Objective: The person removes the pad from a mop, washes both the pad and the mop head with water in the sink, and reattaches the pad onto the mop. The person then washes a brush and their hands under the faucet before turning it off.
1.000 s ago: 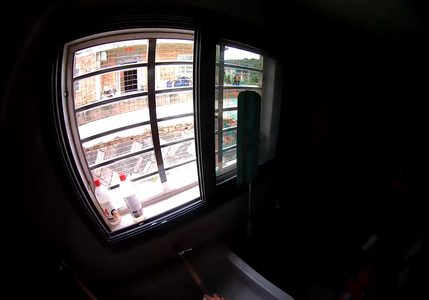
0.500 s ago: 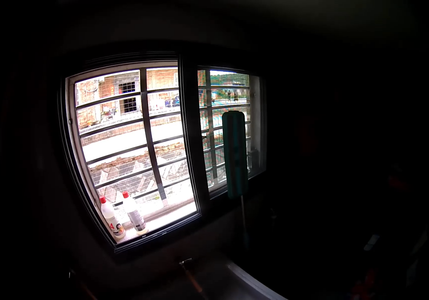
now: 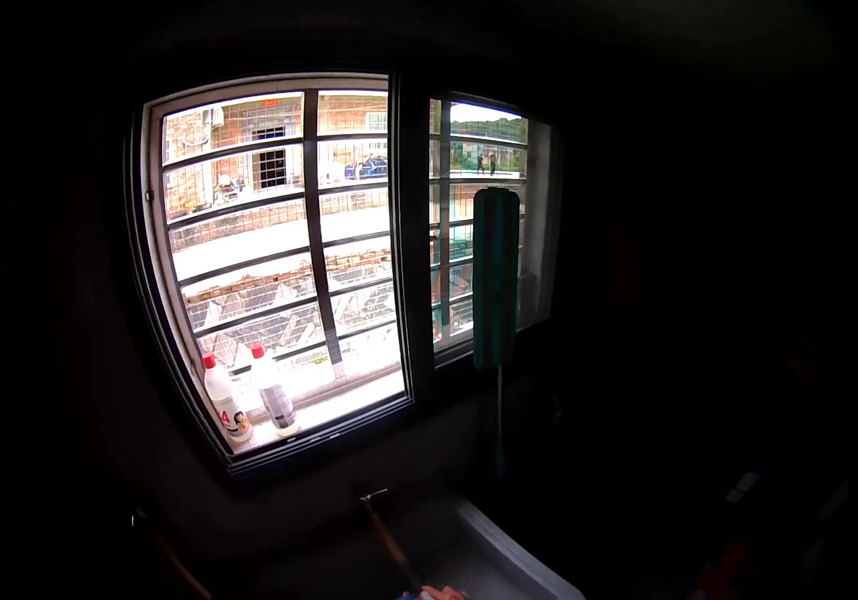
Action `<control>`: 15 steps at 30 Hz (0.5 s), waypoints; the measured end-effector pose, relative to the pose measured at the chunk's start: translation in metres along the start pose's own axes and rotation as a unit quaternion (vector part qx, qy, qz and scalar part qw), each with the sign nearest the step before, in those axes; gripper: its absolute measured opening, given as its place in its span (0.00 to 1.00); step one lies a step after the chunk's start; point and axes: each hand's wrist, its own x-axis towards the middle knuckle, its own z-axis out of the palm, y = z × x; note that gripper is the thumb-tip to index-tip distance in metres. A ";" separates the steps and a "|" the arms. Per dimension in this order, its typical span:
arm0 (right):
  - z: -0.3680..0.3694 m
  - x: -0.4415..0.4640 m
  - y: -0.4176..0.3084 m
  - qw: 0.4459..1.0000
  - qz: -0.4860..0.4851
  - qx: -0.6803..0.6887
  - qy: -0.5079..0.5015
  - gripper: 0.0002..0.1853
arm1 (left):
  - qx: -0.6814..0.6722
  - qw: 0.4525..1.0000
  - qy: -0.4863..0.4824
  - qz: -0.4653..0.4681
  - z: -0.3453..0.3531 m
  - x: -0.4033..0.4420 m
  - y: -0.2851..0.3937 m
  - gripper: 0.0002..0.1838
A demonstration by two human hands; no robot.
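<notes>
Far L of the hands (image 3: 440, 594), a thin brownish line (image 3: 187, 573) slants thru the dark, too dim to ID. Up & L, two white btls w/ red caps, the L btl (image 3: 227, 405) & R btl (image 3: 275, 400), stand side by side on the sill (image 3: 344, 396) of a barred window (image 3: 313, 250). Just up-L, a thin brown rod (image 3: 389, 540) runs from a small metal fitting (image 3: 373, 495) down to the hands. Only a sliver shows at btm edge: can't tell L or R, nor if spread, pressed together or pinching the rod. Above & slightly R, a green flat panel (image 3: 496, 280) on a thin pole (image 3: 499, 410); just R, a grey surface w/ pale edge (image 3: 509, 545)
</notes>
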 end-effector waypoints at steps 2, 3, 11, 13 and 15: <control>0.092 0.031 0.060 0.979 -0.111 -0.006 0.174 0.22 | 0.034 0.998 -0.014 -0.051 0.018 -0.006 -0.003 0.19; 0.092 0.033 0.053 0.934 -0.192 -0.059 0.295 0.25 | 0.060 0.998 -0.014 -0.025 0.037 -0.016 0.003 0.22; 0.052 0.116 0.089 0.988 0.149 0.007 0.041 0.23 | -0.028 0.994 -0.038 -0.102 0.115 -0.058 0.030 0.26; 0.043 0.126 0.113 0.984 0.168 0.025 0.051 0.26 | -0.049 0.994 -0.033 -0.086 0.110 -0.053 0.029 0.26; 0.039 0.125 0.139 0.982 0.155 0.049 0.092 0.28 | -0.062 0.994 -0.011 -0.085 0.095 -0.045 0.024 0.25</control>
